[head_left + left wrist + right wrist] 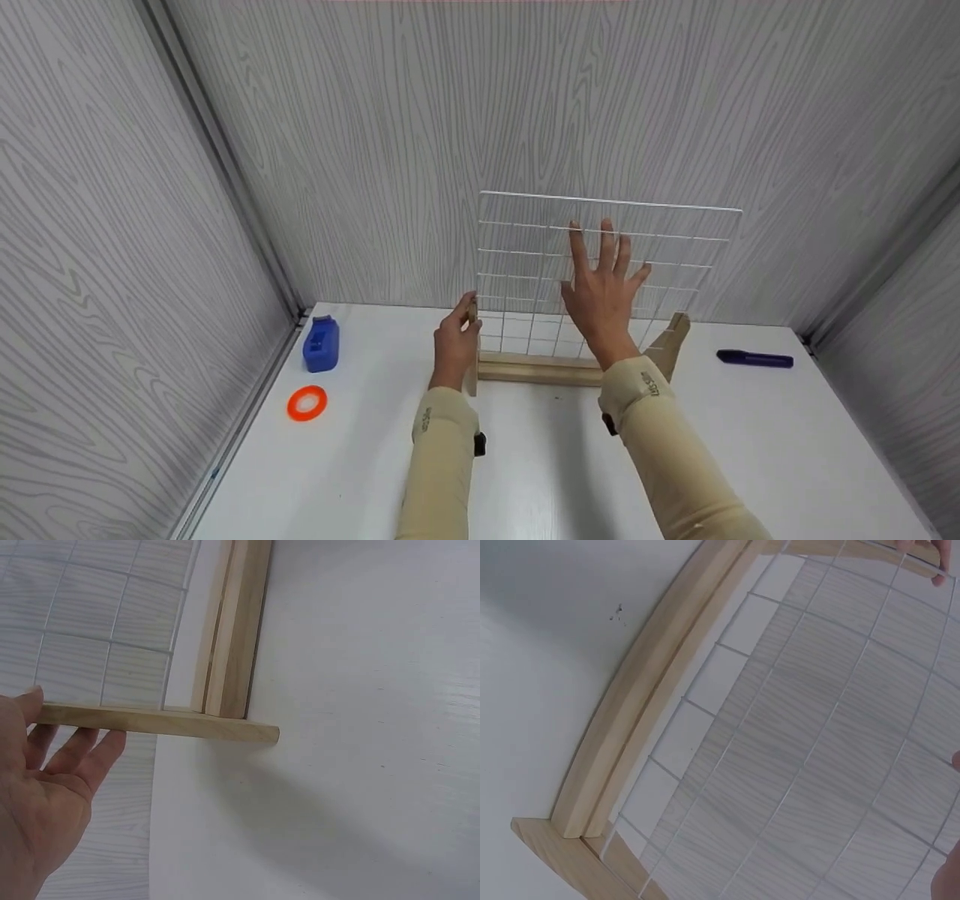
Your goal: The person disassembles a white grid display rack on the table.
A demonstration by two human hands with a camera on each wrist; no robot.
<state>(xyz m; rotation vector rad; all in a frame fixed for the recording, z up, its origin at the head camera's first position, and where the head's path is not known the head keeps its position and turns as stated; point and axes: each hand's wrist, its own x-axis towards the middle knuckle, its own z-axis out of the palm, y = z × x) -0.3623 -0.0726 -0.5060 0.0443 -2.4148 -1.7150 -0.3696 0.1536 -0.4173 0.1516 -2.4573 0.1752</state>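
A white wire grid panel (pixel 675 247) stands upright in the slot of a wooden stand (pixel 536 369) at the back of the white table (pixel 540 472). My left hand (pixel 456 337) pinches the top of the stand's left cross foot (pixel 471 379). In the left wrist view the thumb of my left hand (pixel 45 795) lies on the end of that foot (pixel 172 722), with the fingers behind it. My right hand (pixel 604 296) is spread flat against the front of the grid, fingers straight. The right wrist view shows the grid (pixel 817 750) seated in the stand's slot (pixel 645 697).
A blue block-shaped object (pixel 321 344) and an orange tape roll (pixel 307 403) lie at the table's left edge. A dark purple marker (pixel 754 359) lies at the right. Grey wood-grain walls (pixel 375 150) close in the back and both sides.
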